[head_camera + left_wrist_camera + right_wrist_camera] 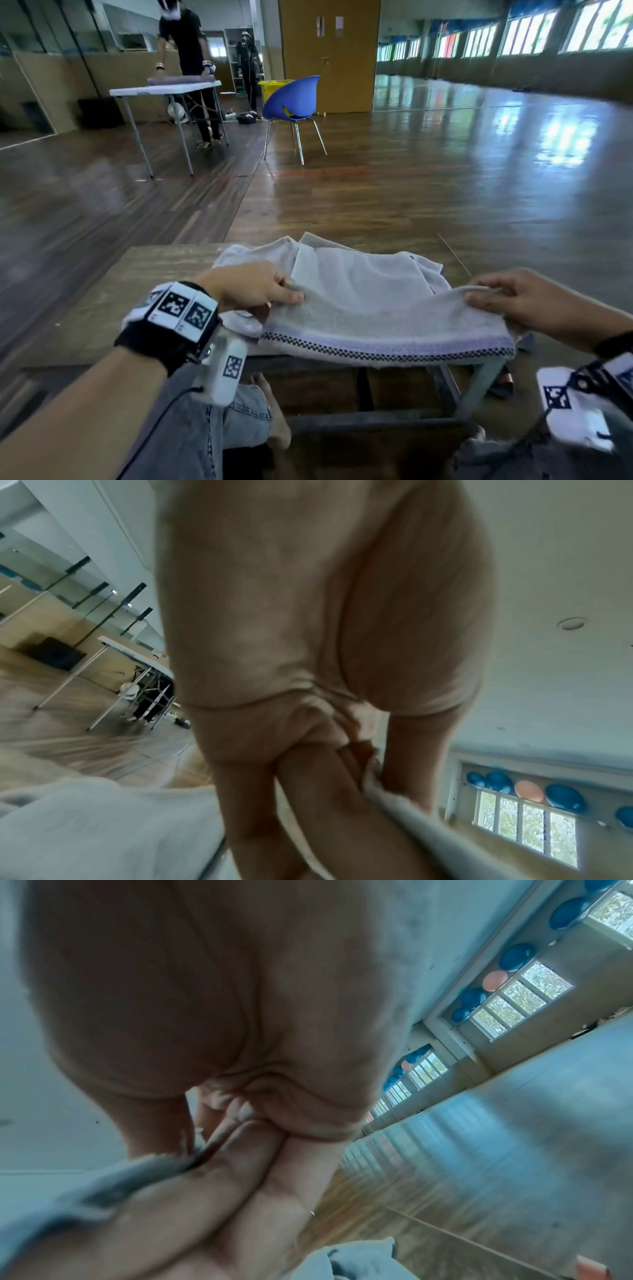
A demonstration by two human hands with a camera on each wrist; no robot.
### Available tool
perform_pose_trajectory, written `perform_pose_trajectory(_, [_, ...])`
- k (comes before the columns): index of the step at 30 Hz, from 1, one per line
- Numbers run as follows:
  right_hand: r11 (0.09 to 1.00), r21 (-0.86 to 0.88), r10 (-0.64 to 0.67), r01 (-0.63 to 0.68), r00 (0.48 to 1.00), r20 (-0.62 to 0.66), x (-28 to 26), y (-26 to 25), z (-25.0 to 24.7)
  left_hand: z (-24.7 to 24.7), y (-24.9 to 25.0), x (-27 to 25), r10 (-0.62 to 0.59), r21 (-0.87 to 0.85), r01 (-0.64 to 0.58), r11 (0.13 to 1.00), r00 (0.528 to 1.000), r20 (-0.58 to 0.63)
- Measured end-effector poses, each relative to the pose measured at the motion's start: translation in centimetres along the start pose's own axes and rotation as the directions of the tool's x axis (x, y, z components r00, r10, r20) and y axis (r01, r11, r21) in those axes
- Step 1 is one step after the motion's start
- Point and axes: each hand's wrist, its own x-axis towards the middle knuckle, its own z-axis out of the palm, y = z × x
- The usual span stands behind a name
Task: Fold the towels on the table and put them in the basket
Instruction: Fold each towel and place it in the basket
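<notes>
Left hand (251, 286) pinching one end of a white towel (376, 318), thumb on top and fingers curled beneath the cloth. Right hand (524, 301) pinching the opposite end the same way, well apart from the left, with the towel stretched between them in a shallow sag. Near edge of that towel trimmed with a purple stripe and a dark checkered band, draped over the front of the low wooden table (113, 298) just below both hands. Beyond the hands, more pale towels (274, 255) lying rumpled on the tabletop, partly under the held one. From the left wrist, fingers (318, 791) closed against the thumb with a cloth edge caught between them. From the right wrist, much the same grip, fingers (219, 1191) clamped over a fuzzy towel edge, though blurred. Far past the left hand, a blue chair (294, 99) on the wooden floor, with what may be a yellow bin (270, 87) behind it. Farther left, a white folding table (164, 90) with a person in black (186, 44) standing at it.
</notes>
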Motion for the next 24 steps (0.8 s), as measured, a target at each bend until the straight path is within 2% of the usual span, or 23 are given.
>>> perform_pose_trajectory(2, [0.998, 0.005, 0.057, -0.057, 0.997, -0.055, 1.6, 1.3, 0.6, 0.3, -1.0, 2.7, -0.020, 0.029, 0.021, 0.999, 0.998, -0.058])
perform_pose_trajectory(5, [0.996, -0.072, 0.045, -0.058, 0.985, -0.169, 5.3, 3.4, 1.1, 0.0, -2.1, 7.4, 0.010, 0.036, -0.002, 0.999, 0.970, -0.243])
perform_pose_trajectory(8, [0.983, -0.174, -0.002, -0.054, 0.953, -0.303, 10.8, 4.5, 0.8, -1.3, -2.5, 12.4, 0.045, 0.008, -0.046, 0.999, 0.889, -0.456])
perform_pose_trajectory(11, [0.957, -0.283, -0.066, -0.062, 0.904, -0.422, 17.5, 5.2, -0.1, -3.4, -2.4, 17.6, 0.024, -0.010, -0.037, 0.999, 0.809, -0.587])
perform_pose_trajectory(13, [0.921, -0.383, -0.113, -0.068, 0.895, -0.432, 22.1, 5.4, -0.9, -4.7, -2.3, 21.1, 0.041, 0.040, -0.020, 0.999, 0.753, -0.656])
perform_pose_trajectory(15, [0.894, -0.437, -0.100, -0.104, 0.903, -0.419, 26.1, 5.8, -1.3, -5.5, -2.5, 24.1, 0.086, 0.133, 0.014, 0.991, 0.696, -0.713])
perform_pose_trajectory(16, [0.881, -0.455, -0.072, -0.131, 0.913, -0.402, 28.2, 6.4, -1.3, -5.7, -2.9, 25.9, 0.095, 0.166, 0.037, 0.985, 0.691, -0.717])
perform_pose_trajectory(17, [0.865, -0.477, -0.033, -0.158, 0.929, -0.367, 29.7, 7.1, -1.1, -5.6, -3.4, 27.4, 0.092, 0.205, 0.074, 0.976, 0.715, -0.693])
perform_pose_trajectory(18, [0.847, -0.501, 0.016, -0.175, 0.952, -0.306, 31.2, 7.9, -0.6, -5.4, -4.0, 28.9, 0.078, 0.251, 0.110, 0.962, 0.767, -0.636])
perform_pose_trajectory(20, [0.817, -0.545, 0.136, -0.190, 0.981, -0.137, 33.0, 9.8, 0.8, -4.4, -5.7, 31.5, -0.012, 0.273, 0.152, 0.950, 0.892, -0.453])
perform_pose_trajectory(21, [0.804, -0.563, 0.188, -0.191, 0.980, -0.064, 33.4, 10.7, 1.7, -3.8, -6.5, 32.5, -0.063, 0.247, 0.161, 0.956, 0.930, -0.363])
perform_pose_trajectory(22, [0.796, -0.577, 0.214, -0.184, 0.977, -0.016, 33.7, 11.4, 2.4, -3.3, -7.2, 33.1, -0.098, 0.225, 0.171, 0.959, 0.948, -0.303])
perform_pose_trajectory(24, [0.802, -0.571, 0.201, -0.174, 0.980, -0.017, 33.8, 12.3, 3.2, -2.8, -8.0, 33.6, -0.103, 0.254, 0.184, 0.949, 0.948, -0.301])
